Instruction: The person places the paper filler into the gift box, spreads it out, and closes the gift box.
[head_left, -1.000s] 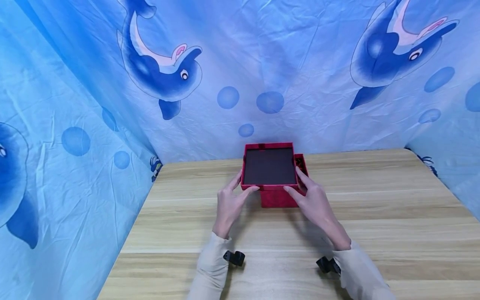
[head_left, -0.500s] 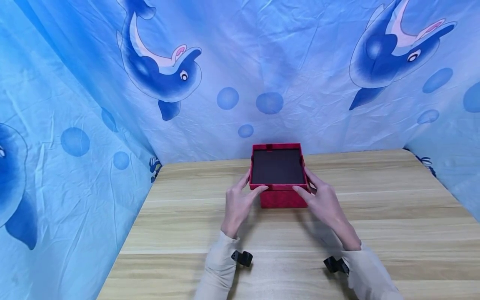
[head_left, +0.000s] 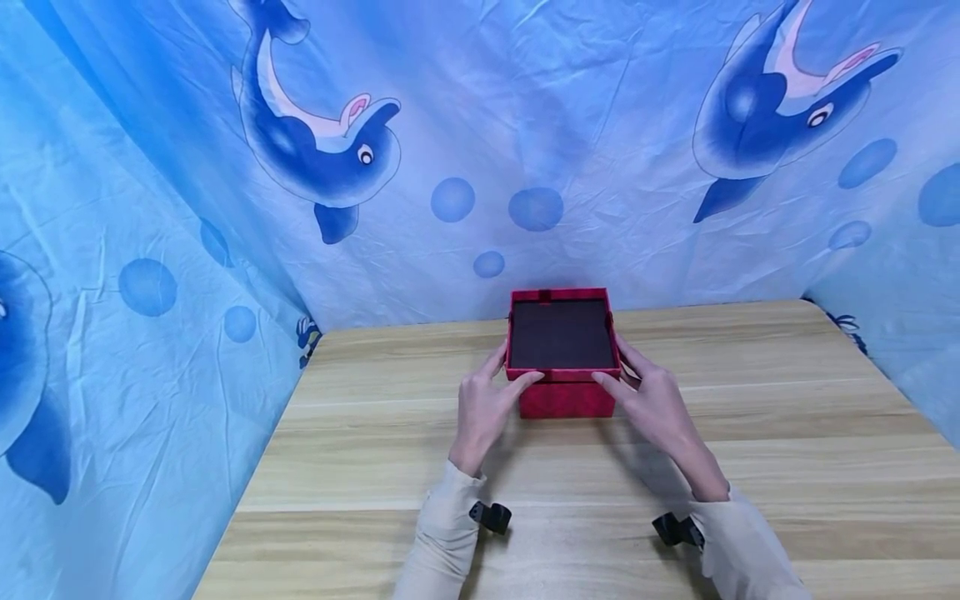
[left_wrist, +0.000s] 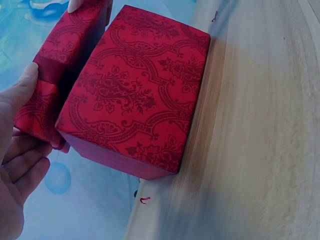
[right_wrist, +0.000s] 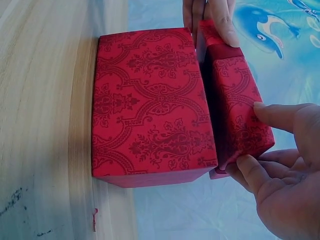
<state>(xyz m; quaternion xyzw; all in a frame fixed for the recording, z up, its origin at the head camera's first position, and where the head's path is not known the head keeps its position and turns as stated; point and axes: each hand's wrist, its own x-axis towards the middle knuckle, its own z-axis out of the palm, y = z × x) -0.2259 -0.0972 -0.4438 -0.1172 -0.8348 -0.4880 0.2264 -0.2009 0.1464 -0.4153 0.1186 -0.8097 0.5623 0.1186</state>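
Observation:
A red box (head_left: 566,402) with a damask pattern stands upright on the table, its patterned front filling much of both wrist views. Over it is a shallow red lid (head_left: 562,333) with a dark panel inside its raised rim. Between lid and box a narrow dark gap shows in the right wrist view. My left hand (head_left: 480,417) grips the lid's near left corner, thumb on the front edge and fingers at the side. At the opposite near corner, my right hand (head_left: 660,408) holds it likewise. A dark red ribbon (left_wrist: 50,70) wraps the lid's front.
The wood-grain table (head_left: 360,433) reaches back to a blue curtain (head_left: 480,133) printed with dolphins. Small red scraps (left_wrist: 145,200) lie on the tabletop beside the box.
Both hands have shifted right with the lid, bringing it over the box. The box's right part, uncovered a second ago, is now hidden beneath the lid.

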